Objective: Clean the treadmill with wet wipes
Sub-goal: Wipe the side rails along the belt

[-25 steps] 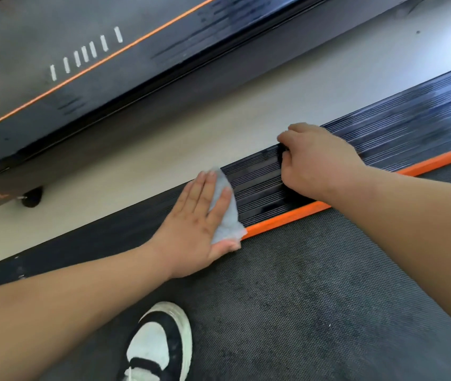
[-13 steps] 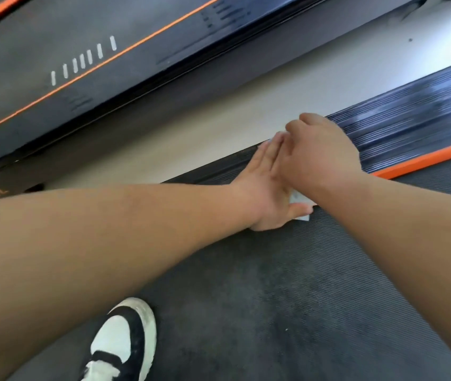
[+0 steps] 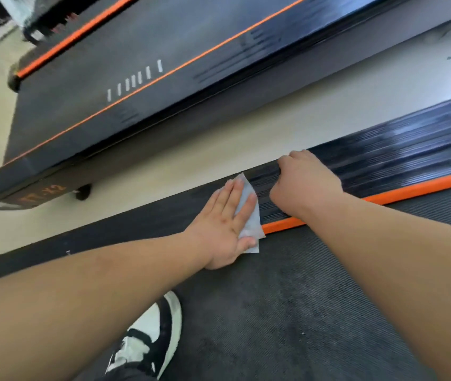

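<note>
We press our left hand (image 3: 227, 225) flat, fingers straight and spread, on a pale wet wipe (image 3: 256, 221) that lies at the near end of the orange strip (image 3: 411, 190) of the treadmill, with one corner of the wipe just covering that end. Just beyond the orange strip runs the ribbed black side rail (image 3: 397, 160), and our right hand (image 3: 307, 185) grips it, fingers curled over its far edge, close beside the wipe. On our side of the orange strip lies the dark belt (image 3: 287, 312), where our black and white shoe (image 3: 150, 339) stands. Far past the orange strip, across a band of pale floor (image 3: 219, 145), stands a second treadmill (image 3: 95, 105)
</note>
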`<state>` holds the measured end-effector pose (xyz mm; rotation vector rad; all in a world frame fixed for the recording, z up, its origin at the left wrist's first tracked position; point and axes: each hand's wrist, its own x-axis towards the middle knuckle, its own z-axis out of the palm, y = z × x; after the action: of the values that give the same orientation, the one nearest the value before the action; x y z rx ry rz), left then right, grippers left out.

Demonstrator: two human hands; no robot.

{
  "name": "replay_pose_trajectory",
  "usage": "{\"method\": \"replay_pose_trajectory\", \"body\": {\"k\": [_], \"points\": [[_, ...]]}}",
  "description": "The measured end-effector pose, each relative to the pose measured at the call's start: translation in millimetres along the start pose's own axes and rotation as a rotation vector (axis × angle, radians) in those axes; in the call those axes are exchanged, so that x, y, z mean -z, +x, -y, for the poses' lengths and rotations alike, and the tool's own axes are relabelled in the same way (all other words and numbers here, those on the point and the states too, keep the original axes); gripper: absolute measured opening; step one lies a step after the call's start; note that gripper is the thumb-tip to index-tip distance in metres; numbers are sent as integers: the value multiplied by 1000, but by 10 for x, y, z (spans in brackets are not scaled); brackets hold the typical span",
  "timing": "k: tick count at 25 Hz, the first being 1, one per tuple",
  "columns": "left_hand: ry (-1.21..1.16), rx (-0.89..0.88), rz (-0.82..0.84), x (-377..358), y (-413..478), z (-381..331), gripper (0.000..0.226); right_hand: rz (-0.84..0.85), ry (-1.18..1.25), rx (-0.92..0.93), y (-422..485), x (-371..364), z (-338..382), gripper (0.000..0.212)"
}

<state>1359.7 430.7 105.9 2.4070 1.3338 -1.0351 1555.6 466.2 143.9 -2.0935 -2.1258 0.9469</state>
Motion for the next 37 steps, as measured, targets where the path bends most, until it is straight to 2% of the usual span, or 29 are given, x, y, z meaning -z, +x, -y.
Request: {"method": "replay_pose_trajectory", "body": {"k": [4,7,9,12,14,15,18,22,27,32,37], "points": [[3,-7,147,191,-86,118,111,221,-92,74,50,-222,430,50],[-122,8,185,250,-95,114,104,388,-174,102,-7,-352,415,59],[-213,44,131,137,-75,35,98,412,-156,76,-28,-307,379,60],[-242,68,-63,-70,17,-42,94,288,-206,-24,58,-165,573,41],[-199,-3,-161,-171,44,18,94,188,-250,-89,94,-115,736,21],[-165,-41,-199,-235,35,103,92,142,-267,-103,112,-110,806,18],[-111,-153,-274,-486,-48,434,84,14,-319,-69,98,-191,959,18],[-145,-151,-354,-973,-344,965,85,-53,-300,164,139,-647,1460,30],[-200,-43,-332,-1751,-985,1850,87,-62,-328,472,267,-1316,2378,28],[-188,94,-284,-2483,-1742,2762,86,45,-315,564,302,-1758,3117,30],[-117,138,-199,-2930,-2226,3387,88,103,-313,612,232,-1907,3384,31]]}}
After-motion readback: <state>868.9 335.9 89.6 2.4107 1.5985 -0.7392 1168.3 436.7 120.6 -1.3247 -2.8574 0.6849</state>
